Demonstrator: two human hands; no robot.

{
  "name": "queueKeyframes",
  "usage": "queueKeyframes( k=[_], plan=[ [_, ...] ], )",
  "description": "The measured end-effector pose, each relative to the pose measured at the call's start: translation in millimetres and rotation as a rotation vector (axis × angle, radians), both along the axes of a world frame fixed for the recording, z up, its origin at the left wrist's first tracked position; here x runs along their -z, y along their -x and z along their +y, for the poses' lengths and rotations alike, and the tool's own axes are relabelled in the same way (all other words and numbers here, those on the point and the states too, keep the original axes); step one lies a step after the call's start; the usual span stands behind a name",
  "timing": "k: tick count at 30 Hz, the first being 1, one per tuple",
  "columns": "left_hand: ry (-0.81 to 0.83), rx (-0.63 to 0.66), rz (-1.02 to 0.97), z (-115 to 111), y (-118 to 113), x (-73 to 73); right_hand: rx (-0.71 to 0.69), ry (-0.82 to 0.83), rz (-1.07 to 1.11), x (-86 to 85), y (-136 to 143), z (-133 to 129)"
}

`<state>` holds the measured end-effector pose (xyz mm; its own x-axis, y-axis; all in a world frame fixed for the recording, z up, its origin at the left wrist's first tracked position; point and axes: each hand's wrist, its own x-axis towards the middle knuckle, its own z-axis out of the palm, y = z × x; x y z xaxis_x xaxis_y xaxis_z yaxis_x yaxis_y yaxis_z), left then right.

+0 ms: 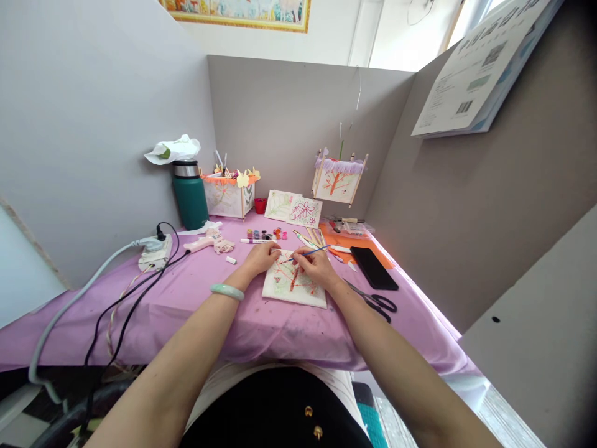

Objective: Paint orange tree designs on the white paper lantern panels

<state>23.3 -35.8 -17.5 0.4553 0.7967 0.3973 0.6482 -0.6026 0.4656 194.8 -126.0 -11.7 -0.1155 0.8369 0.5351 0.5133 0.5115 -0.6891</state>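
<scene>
A white square panel (285, 292) with a red and green tree painted on it lies flat on the pink cloth. My right hand (316, 266) pinches a thin blue paintbrush (319, 249) over the panel, its tip pointing left onto the upper part of the picture. At the panel's upper left corner rests my left hand (262, 257), fingers together; whether anything is between them is hidden. Small paint pots (267, 235) and a white marker (252, 241) sit just beyond the hands.
Black scissors (380, 303) and a black phone (374, 268) lie on the right. At the left stand a green bottle (190, 196), a power strip (155, 252) with cables, and a pink glue gun (200, 244). A decorated box (228, 198) stands behind; a lantern (338, 180) hangs.
</scene>
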Motion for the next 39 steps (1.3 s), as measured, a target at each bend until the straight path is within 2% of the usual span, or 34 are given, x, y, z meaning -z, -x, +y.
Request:
queueKeyframes(
  k=[3, 12, 19, 23, 26, 31, 39],
  plan=[
    [-0.005, -0.003, 0.004, -0.2, 0.1, -0.6, -0.009, 0.027, 0.041, -1.4, 1.8, -0.5],
    [-0.003, 0.004, 0.012, 0.2, 0.1, -0.2, -0.057, 0.054, -0.027, 0.9, 0.6, -0.7],
    [-0.006, 0.013, 0.009, -0.5, 0.1, -0.7, 0.0, -0.006, -0.03, -2.2, 2.5, 0.0],
    [-0.005, 0.031, 0.017, -2.7, 0.2, -2.2, -0.033, -0.009, -0.074, -5.8, 4.7, -2.9],
    [0.008, 0.062, 0.013, -3.9, 0.3, -2.2, -0.023, 0.021, -0.061, -5.9, 4.9, -4.5],
    [0.044, 0.135, 0.018, -4.8, 0.9, -1.5, 0.0, -0.023, -0.076, -4.2, 3.2, -4.7],
    [0.046, 0.112, 0.018, -2.2, 0.6, 2.0, 0.035, -0.032, -0.06, -1.6, 1.9, -1.5]
  ],
)
